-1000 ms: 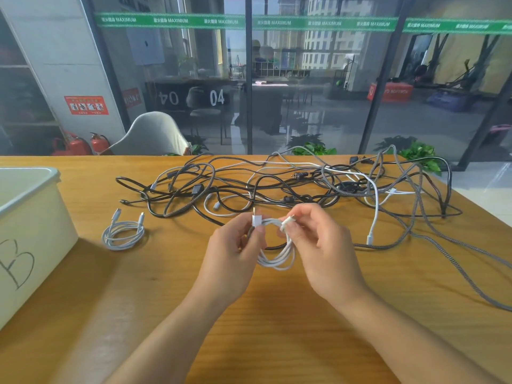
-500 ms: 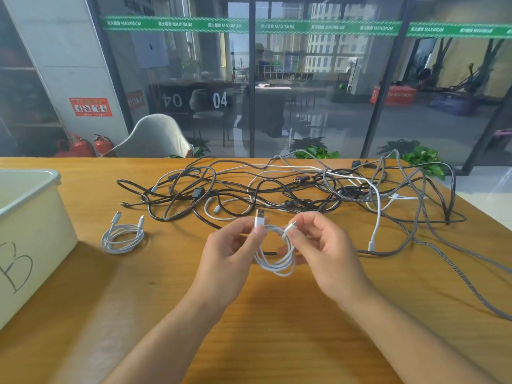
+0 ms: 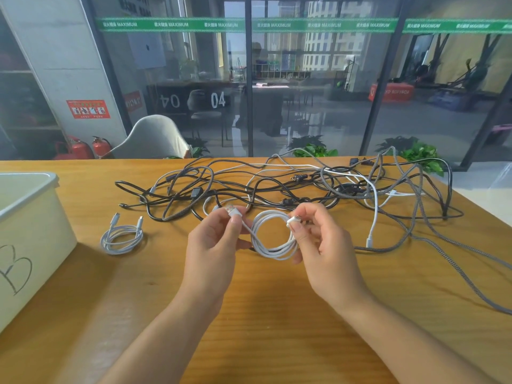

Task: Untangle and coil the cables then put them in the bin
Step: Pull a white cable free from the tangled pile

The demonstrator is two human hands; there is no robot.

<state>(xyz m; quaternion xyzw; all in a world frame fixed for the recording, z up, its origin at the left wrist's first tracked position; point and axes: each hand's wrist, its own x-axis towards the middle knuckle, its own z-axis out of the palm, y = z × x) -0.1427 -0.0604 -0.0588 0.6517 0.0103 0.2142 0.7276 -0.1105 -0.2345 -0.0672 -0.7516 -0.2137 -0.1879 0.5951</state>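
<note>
Forearms enter from the bottom edge, converging at mid-frame above the wooden table (image 3: 277, 314). Left hand (image 3: 213, 245) pinches a white USB plug between thumb and forefinger, other fingers curled loosely. Right hand (image 3: 321, 242) pinches the smaller plug at the opposite end, fingers closed around the side of the loop. Between them hangs the white cable (image 3: 273, 234), wound into a neat round coil of several turns (smooth, glossy sheath, no kinks visible), held just above the table surface at frame centre.

Left of the hands, a second coiled cable (image 3: 122, 236) lies flat on the table, pale grey-white, both plugs pointing away from the camera. At the left edge stands the bin (image 3: 33, 225), cream plastic, a hand-drawn "B" on its near wall; inside not visible.

Beyond the hands, across the upper middle of the table, a tangle of cables (image 3: 304, 187): black, braided grey, some white, overlapping and looped, one braided strand trailing to the lower right edge.

Farther back, a white chair (image 3: 155, 137) and glass partition.
</note>
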